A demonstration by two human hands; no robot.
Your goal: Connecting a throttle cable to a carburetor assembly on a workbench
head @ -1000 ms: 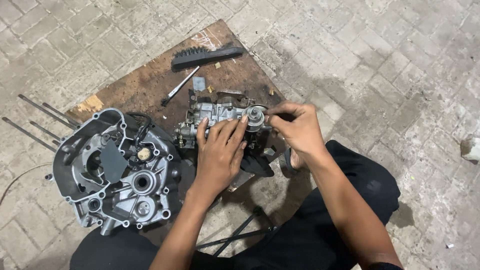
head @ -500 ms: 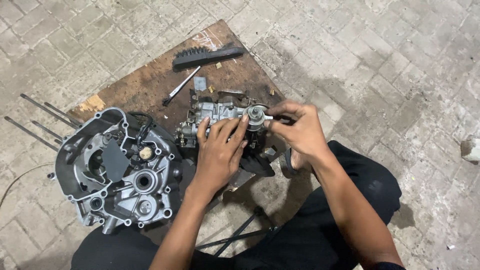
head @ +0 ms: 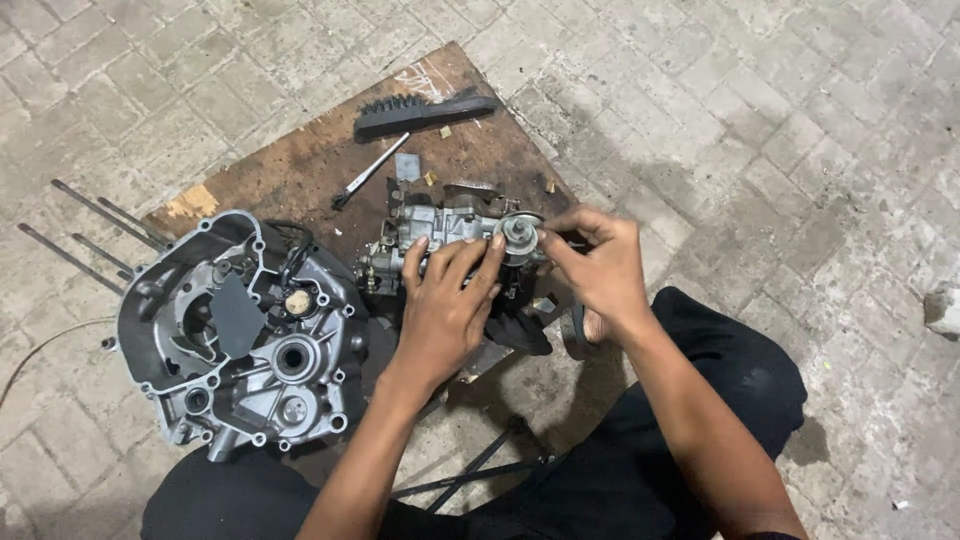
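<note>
A grey metal carburettor [head: 432, 228] rests on a worn wooden board [head: 300, 160] laid on the paved ground. My left hand [head: 445, 305] lies flat over its near side, fingers spread and pressing it down. My right hand [head: 590, 265] pinches a small round metal cap [head: 517, 232] at the carburettor's right end between thumb and fingertips. A dark cloth [head: 520, 330] sits under the carburettor, partly hidden by both hands.
A large grey engine crankcase half [head: 240, 335] lies at the left with long studs [head: 85, 225] sticking out. On the board's far part lie a black brush [head: 425, 112] and a small screwdriver [head: 365, 182]. A pale stone [head: 942, 310] sits at the right edge.
Both hands stay on the carburettor; the right fingers shifted slightly on the round cap. Nothing else has moved.
</note>
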